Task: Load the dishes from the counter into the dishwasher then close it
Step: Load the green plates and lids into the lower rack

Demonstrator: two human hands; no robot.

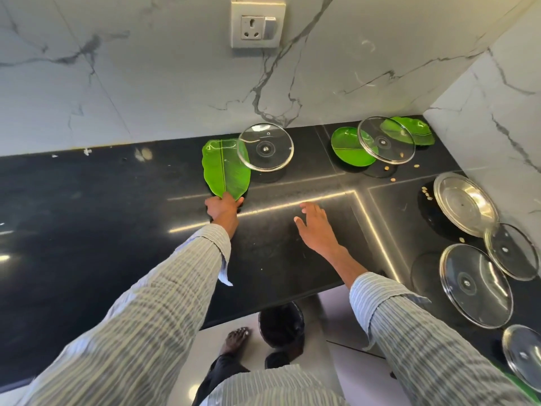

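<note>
While the left hand [223,207] grips the near tip of a leaf-shaped green plate [224,171], long axis pointing away toward the wall, the right hand [314,227] hovers open beside it over the counter [87,215]; five glass lids are visible.

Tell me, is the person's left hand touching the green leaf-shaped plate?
Touching. The head view shows the left hand gripping the near tip of the green leaf-shaped plate.
</note>
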